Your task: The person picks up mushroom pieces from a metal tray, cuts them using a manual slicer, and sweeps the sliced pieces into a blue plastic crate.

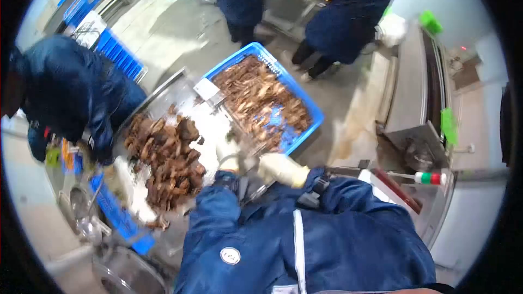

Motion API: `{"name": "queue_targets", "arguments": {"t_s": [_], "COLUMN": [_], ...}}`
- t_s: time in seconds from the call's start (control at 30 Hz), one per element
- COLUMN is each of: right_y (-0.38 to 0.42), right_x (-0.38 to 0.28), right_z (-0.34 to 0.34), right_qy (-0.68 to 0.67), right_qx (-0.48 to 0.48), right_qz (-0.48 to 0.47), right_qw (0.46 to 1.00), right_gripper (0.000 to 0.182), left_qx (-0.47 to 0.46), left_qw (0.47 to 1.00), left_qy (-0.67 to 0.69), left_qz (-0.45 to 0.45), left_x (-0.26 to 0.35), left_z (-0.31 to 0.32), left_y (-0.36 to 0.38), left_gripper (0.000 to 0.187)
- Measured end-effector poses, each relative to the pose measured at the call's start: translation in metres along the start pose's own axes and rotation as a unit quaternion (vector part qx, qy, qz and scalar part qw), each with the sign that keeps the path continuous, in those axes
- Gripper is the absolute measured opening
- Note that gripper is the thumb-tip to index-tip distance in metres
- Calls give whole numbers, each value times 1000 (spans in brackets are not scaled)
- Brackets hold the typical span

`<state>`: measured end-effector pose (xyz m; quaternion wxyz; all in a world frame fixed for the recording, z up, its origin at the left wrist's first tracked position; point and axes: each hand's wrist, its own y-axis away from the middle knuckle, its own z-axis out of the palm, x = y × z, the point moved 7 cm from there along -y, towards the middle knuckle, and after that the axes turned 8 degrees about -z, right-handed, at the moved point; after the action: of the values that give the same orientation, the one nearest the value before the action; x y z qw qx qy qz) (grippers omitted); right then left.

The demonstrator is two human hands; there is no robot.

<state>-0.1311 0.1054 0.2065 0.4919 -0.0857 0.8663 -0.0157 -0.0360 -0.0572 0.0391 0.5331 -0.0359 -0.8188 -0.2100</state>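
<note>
Both of my hands wear pale gloves and are close together at the near edge of the metal table [175, 237]. My left hand [227, 151] is blurred, beside the white patch on the tabletop; its fingers cannot be made out. To its right, my right hand [282, 169] points left, near the close corner of the blue crate [309, 130]; its fingertips are smeared too. What either hand holds, if anything, is unclear. Brown pieces [169, 158] lie heaped on the table left of my hands. More brown pieces [256, 95] fill much of the crate.
A person in dark blue [71, 87] leans at the table's left side. Two other people [239, 0] [348, 11] stand beyond the crate. A blue basket [117, 209] is at the lower left, near a round metal container [131, 272]. Metal equipment [408, 81] stands right.
</note>
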Motion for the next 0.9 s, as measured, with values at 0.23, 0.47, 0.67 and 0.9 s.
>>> {"name": "queue_targets", "arguments": {"t_s": [0.23,0.47,0.67,0.9], "right_y": [26,40,33,40], "right_x": [16,47,30,46], "right_z": [9,36,25,39], "right_qy": [-268,-241,-309,-326], "right_qx": [84,50,66,61], "right_qz": [291,271,277,242], "right_qw": [915,931,907,912], "right_gripper": [42,45,43,39], "left_qx": [-43,2,1,43], "left_qw": [993,996,992,995], "left_qy": [-104,45,-111,-73], "left_qz": [25,-76,-59,-49], "left_x": [35,9,13,41], "left_z": [-7,-11,-16,-16], "left_y": [3,-2,-7,26], "left_gripper": [18,27,28,16]}}
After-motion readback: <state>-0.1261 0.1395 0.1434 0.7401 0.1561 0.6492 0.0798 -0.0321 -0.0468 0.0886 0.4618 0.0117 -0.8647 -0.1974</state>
